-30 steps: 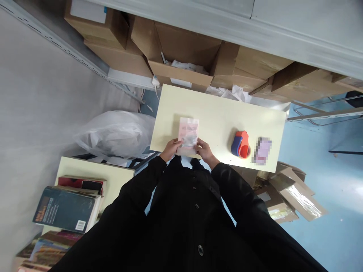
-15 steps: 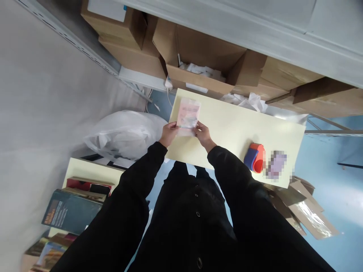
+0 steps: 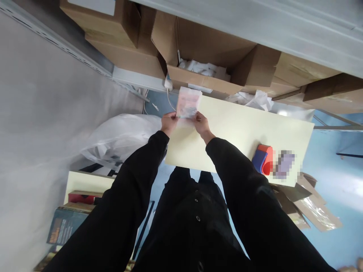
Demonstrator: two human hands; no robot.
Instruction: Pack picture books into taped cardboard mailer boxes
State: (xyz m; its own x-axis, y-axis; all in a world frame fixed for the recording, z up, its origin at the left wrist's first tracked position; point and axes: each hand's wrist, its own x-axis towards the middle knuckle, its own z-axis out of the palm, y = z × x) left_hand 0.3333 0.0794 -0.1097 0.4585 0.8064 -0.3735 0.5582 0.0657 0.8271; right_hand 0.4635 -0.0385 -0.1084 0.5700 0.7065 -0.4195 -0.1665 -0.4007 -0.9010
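A thin pink-and-white packet in clear plastic point(image 3: 187, 102) is held up above the far left corner of a pale yellow table point(image 3: 241, 132). My left hand point(image 3: 168, 122) pinches its lower left edge. My right hand point(image 3: 202, 124) pinches its lower right edge. Both hands are closed on it, with black coat sleeves reaching back to me.
A red and blue tape dispenser point(image 3: 264, 159) and a blurred small object point(image 3: 284, 164) lie at the table's right end. Open cardboard boxes point(image 3: 198, 49) stand behind the table. A white plastic bag point(image 3: 121, 136) lies left, books point(image 3: 65, 226) on a low table, flattened cardboard point(image 3: 312, 211) right.
Both hands have lifted the packet off the table and carried it away from me toward the far left corner. The view has shifted slightly.
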